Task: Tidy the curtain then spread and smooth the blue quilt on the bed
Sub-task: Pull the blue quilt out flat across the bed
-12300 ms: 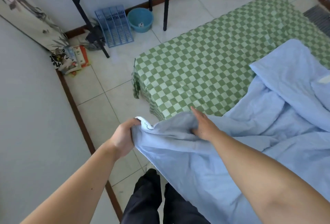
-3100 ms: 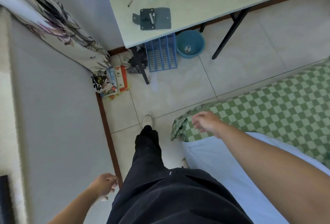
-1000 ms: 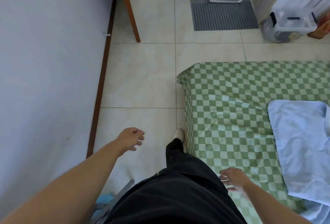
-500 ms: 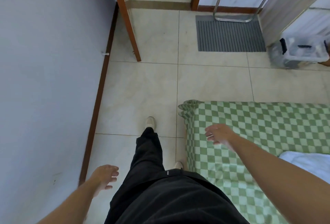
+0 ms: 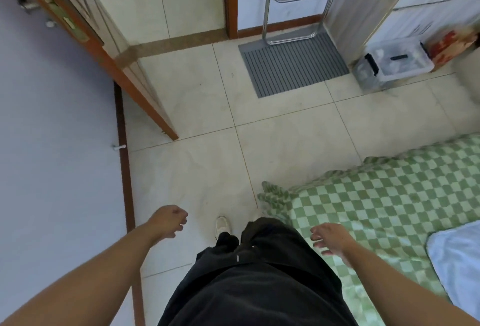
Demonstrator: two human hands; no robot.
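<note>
A: Where was the blue quilt (image 5: 459,258)?

B: At about four o'clock from the person's legs, at the right edge of the view. Only a corner of it showed, lying on the bed (image 5: 384,203), which wore a green-and-white checked sheet. Neither hand touched it.

A: And the hands?

B: The left hand (image 5: 168,220) hung over the floor tiles (image 5: 207,164) at about ten o'clock from the legs, fingers loosely curled, grasping nothing. The right hand (image 5: 330,238) hovered above the near corner of the bed at about two o'clock, fingers relaxed and spread, also holding nothing. I could not tell whether it touched the sheet.

A: What stood around them?

B: A person in black trousers (image 5: 254,281), one pale shoe (image 5: 222,223) on the tiles just beside the bed's corner. At twelve o'clock lay a grey ribbed mat (image 5: 293,64), with the metal legs of a folded chair (image 5: 296,1) standing on its far edge. At one o'clock sat a clear plastic box (image 5: 394,64). At eleven o'clock an open wooden door (image 5: 85,37) angled out from the pale wall (image 5: 52,169).

A: The curtain?

B: Not in view.
</note>
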